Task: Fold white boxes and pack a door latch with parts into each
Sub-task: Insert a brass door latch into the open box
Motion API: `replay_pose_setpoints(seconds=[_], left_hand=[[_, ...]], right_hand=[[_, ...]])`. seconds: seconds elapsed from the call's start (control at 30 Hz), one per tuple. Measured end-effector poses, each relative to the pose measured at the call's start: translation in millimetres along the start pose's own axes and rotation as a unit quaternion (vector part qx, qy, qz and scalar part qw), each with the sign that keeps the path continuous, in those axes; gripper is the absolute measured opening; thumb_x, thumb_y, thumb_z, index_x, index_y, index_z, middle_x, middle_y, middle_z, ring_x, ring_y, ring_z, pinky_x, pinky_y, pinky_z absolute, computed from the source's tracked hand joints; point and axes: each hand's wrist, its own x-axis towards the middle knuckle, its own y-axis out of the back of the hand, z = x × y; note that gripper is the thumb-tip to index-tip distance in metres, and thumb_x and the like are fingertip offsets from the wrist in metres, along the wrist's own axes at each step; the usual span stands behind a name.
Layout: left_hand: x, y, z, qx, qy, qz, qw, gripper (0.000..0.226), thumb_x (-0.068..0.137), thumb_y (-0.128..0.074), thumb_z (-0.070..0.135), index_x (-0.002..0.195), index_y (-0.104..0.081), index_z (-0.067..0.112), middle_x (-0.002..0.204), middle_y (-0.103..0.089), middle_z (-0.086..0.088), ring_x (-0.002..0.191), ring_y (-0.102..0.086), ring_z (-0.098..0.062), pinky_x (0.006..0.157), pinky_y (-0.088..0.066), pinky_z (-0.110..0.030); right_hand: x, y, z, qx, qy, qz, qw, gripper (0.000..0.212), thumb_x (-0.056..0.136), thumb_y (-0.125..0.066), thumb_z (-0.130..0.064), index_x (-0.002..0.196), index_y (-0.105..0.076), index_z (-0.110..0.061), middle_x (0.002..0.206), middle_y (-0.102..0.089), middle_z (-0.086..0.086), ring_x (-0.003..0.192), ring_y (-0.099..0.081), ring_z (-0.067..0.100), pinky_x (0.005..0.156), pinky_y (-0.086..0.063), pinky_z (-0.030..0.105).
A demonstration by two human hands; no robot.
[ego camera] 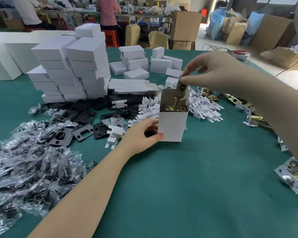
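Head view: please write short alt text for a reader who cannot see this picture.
A person's right hand lowers a brass door latch into an upright open white box, which the left hand steadies on a green table. Stacked closed boxes, black plates and bagged parts lie to the left.

Your right hand [212, 69] covers the top of the latch [179, 93], and the box [172, 126] hides its bottom. Your fingers behind the box can't be seen. The bags [24, 169] run off the left edge.
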Motion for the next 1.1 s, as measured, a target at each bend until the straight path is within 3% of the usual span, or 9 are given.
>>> replay_pose_setpoints(seconds=[0.23,0.33,0.47,0.6,0.7,0.8,0.87,0.97,1.1], left_hand=[[-1,-1,1,-0.007,0.001,0.004,1.000,0.049,0.078,-0.068,0.044,0.125,-0.059,0.039,0.112,-0.069,0.018,0.105,-0.064,0.002,0.099,-0.050,-0.040],[-2,-2,2,-0.014,0.003,0.006,1.000,0.049,0.076,-0.067,0.045,0.124,-0.060,0.039,0.111,-0.070,0.017,0.104,-0.064,0.000,0.098,-0.050,-0.040],[-2,-3,2,-0.021,0.005,0.005,1.000,0.049,0.075,-0.066,0.046,0.123,-0.060,0.037,0.112,-0.070,0.014,0.106,-0.065,-0.005,0.099,-0.050,-0.040],[-2,-2,3,0.002,0.007,0.004,1.000,0.048,0.074,-0.064,0.054,0.119,-0.060,0.037,0.111,-0.069,0.018,0.104,-0.064,-0.002,0.097,-0.050,-0.039],[-1,-2,5,0.031,0.014,0.004,0.999,0.052,0.075,-0.060,0.061,0.121,-0.057,0.037,0.111,-0.067,0.021,0.104,-0.063,0.000,0.096,-0.050,-0.039],[-2,-2,6,0.033,0.014,0.011,0.999,0.056,0.077,-0.057,0.058,0.129,-0.050,0.039,0.109,-0.066,0.022,0.104,-0.063,-0.001,0.098,-0.049,-0.039],[-3,-2,6,0.009,0.007,0.009,1.000,0.050,0.078,-0.059,0.050,0.127,-0.051,0.041,0.110,-0.066,0.020,0.104,-0.063,-0.001,0.098,-0.049,-0.040],[-6,-2,7,-0.025,-0.011,0.003,1.000,0.040,0.079,-0.062,0.038,0.113,-0.050,0.055,0.113,-0.065,0.022,0.102,-0.064,0.002,0.098,-0.050,-0.040],[-4,-3,6,-0.046,-0.015,0.007,0.999,0.035,0.074,-0.063,0.050,0.105,-0.051,0.063,0.111,-0.065,0.023,0.101,-0.065,0.001,0.096,-0.051,-0.040]], right_hand=[[-5,-52,8,-0.149,0.059,-0.034,0.986,0.016,0.088,-0.068,-0.036,0.096,-0.074,-0.025,0.117,-0.058,0.007,0.118,-0.047,0.026,0.099,-0.039,0.036],[-7,-67,21,-0.087,0.069,0.007,0.994,0.016,0.091,-0.064,-0.033,0.098,-0.072,-0.021,0.108,-0.060,0.004,0.109,-0.050,0.020,0.094,-0.040,0.033],[-16,-84,40,0.132,0.034,0.231,0.963,0.004,0.095,-0.063,-0.027,0.090,-0.064,-0.027,0.087,-0.058,-0.020,0.080,-0.052,-0.001,0.073,-0.041,0.014],[-25,-113,73,0.251,-0.109,0.285,0.919,0.019,0.101,-0.051,-0.027,0.092,-0.066,-0.033,0.079,-0.066,-0.007,0.067,-0.055,0.015,0.065,-0.042,0.028],[-30,-131,98,0.259,-0.160,0.327,0.895,0.025,0.101,-0.044,-0.021,0.112,-0.064,-0.032,0.090,-0.068,-0.006,0.064,-0.055,0.003,0.059,-0.043,0.012],[-30,-147,114,0.205,-0.188,0.282,0.918,0.030,0.096,-0.051,-0.014,0.123,-0.062,-0.023,0.098,-0.066,-0.005,0.064,-0.054,-0.001,0.059,-0.038,0.005],[-28,-152,122,0.146,-0.212,0.234,0.938,0.038,0.092,-0.058,-0.012,0.129,-0.058,-0.018,0.115,-0.062,0.004,0.086,-0.060,0.014,0.076,-0.041,0.016],[-19,-149,129,0.060,-0.233,0.183,0.953,0.048,0.091,-0.060,-0.015,0.138,-0.051,-0.014,0.135,-0.049,0.015,0.123,-0.044,0.028,0.097,-0.036,0.032],[-8,-139,137,-0.044,-0.197,0.130,0.971,0.046,0.098,-0.050,-0.023,0.141,-0.046,-0.006,0.141,-0.049,0.018,0.131,-0.041,0.035,0.099,-0.039,0.041]])
